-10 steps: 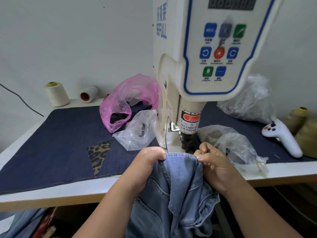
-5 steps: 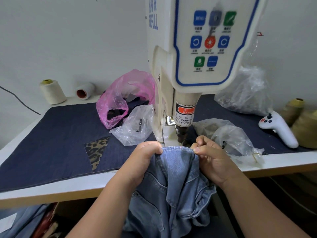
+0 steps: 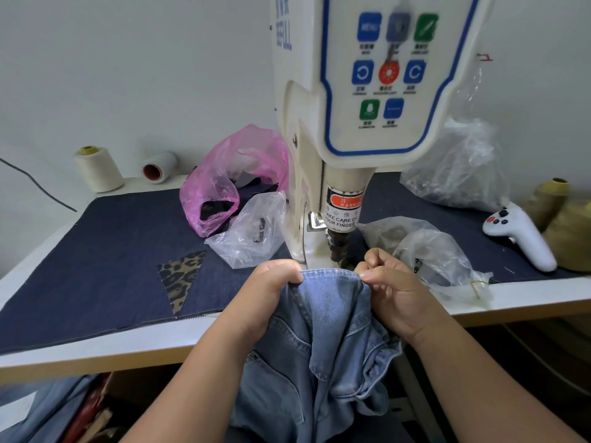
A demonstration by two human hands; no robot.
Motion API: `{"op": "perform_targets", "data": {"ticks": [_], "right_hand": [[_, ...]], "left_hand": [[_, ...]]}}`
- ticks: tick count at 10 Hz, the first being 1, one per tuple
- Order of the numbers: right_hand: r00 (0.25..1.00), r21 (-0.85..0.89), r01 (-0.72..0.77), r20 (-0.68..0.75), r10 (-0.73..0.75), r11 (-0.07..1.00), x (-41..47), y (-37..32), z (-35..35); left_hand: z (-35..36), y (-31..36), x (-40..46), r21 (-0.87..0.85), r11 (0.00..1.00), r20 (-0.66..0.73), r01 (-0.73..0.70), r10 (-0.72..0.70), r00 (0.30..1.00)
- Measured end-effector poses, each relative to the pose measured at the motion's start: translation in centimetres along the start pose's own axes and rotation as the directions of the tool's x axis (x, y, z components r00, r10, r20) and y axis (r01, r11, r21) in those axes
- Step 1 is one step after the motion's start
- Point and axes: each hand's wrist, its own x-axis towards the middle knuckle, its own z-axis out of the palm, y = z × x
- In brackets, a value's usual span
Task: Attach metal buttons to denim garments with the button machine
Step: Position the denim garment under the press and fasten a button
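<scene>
Over at the far left of the table [image 3: 96, 353] an upright cream thread cone [image 3: 97, 169] stands against the wall, and just beside it a smaller white spool [image 3: 159, 166] lies on its side showing a red core. A dark denim mat [image 3: 105, 251] covers most of the tabletop, with a leopard-print patch [image 3: 180, 278] let into its near part. Further along, a crumpled pink plastic bag [image 3: 233, 177] sits on the mat, with a clear plastic bag [image 3: 252, 231] lying against its front. The person's left hand [image 3: 271, 295] is curled into a fist, fingers pressed together around the top edge of the light blue denim garment [image 3: 323, 340], which hangs off the table's front edge and bunches below. That folded edge is stretched level between both hands, right below the dark punch head of the cream button machine [image 3: 367, 91], whose panel of blue, green and red keys looms above. The right hand [image 3: 393, 289] pinches the other end of the edge between thumb and forefinger, the remaining fingers curled in. Behind that hand lie more clear bags [image 3: 428, 247], another [image 3: 460, 167] heaped near the wall, then a white handheld controller [image 3: 521, 235] on the mat and olive thread cones [image 3: 563, 215] at the far right
</scene>
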Motion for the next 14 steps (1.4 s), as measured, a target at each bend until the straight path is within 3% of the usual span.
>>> {"op": "perform_targets", "data": {"ticks": [14], "right_hand": [[0.999, 0.020, 0.049, -0.023, -0.048, 0.999, -0.01, 0.27, -0.04]], "left_hand": [[0.23, 0.34, -0.17, -0.014, 0.999, -0.035, 0.047, -0.048, 0.998]]}}
